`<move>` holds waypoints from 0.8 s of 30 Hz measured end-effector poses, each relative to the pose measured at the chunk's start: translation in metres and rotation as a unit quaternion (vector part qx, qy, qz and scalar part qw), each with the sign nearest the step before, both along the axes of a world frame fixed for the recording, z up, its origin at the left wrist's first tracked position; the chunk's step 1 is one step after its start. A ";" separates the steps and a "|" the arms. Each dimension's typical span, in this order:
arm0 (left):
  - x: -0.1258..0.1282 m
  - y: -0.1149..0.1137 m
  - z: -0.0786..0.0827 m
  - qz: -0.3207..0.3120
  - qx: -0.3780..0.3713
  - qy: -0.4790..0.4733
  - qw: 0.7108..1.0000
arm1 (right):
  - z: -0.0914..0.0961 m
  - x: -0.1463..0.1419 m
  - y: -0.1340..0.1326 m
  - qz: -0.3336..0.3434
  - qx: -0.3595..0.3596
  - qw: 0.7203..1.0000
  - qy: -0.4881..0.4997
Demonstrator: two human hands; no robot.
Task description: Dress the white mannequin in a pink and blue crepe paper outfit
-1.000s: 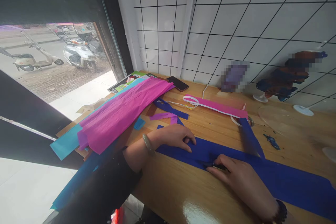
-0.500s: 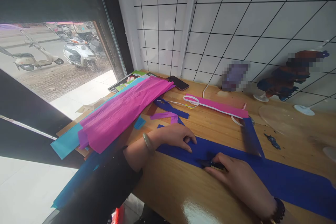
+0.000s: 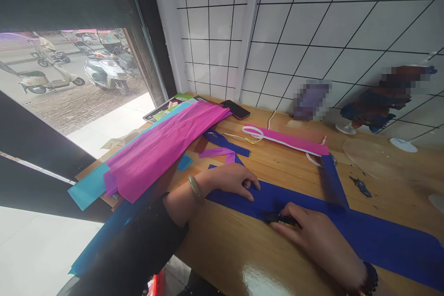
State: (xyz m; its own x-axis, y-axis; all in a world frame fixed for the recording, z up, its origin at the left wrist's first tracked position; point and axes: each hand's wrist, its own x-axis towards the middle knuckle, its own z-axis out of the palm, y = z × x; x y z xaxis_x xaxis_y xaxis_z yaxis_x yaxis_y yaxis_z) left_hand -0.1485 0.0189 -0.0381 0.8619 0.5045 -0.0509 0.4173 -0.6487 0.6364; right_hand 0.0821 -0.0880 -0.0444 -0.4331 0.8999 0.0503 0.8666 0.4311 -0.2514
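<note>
A long dark blue crepe paper strip (image 3: 381, 240) lies along the wooden table (image 3: 222, 254). My left hand (image 3: 232, 180), with a bangle on the wrist, lies on the strip's left end, fingers stretched out and pressing it down. My right hand (image 3: 322, 240) rests on the strip just to the right. Its fingers are closed round a small black tool (image 3: 274, 217) whose tip touches the paper; most of the tool is hidden. A second blue strip (image 3: 333, 180) runs away from the first one behind my right hand.
A magenta crepe sheet (image 3: 163, 148) lies over light blue sheets (image 3: 86, 189) at the left edge. Behind are purple and blue scraps (image 3: 222, 145), a pink strip (image 3: 287, 141), a white cable, a phone (image 3: 236, 109) and a white stand base (image 3: 402, 144) by the tiled wall.
My right hand and the black tool have slid a little to the left along the blue strip. My left hand has stayed in place.
</note>
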 end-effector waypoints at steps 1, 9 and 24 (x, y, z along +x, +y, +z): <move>0.000 0.000 0.000 0.002 -0.006 0.000 1.000 | 0.000 0.001 0.000 -0.001 0.002 1.000 -0.003; 0.001 -0.001 0.003 0.014 -0.034 0.003 0.999 | -0.001 -0.002 0.002 0.008 0.016 1.000 -0.014; 0.000 0.000 0.001 -0.001 -0.022 -0.002 1.000 | 0.000 -0.006 0.005 0.021 0.018 1.000 0.008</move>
State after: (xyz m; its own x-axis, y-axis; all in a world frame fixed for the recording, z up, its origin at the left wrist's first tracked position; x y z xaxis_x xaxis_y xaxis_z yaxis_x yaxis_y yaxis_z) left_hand -0.1488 0.0194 -0.0373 0.8635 0.4995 -0.0695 0.4127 -0.6208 0.6666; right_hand 0.0764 -0.0835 -0.0440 -0.4693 0.8785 0.0892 0.8438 0.4759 -0.2482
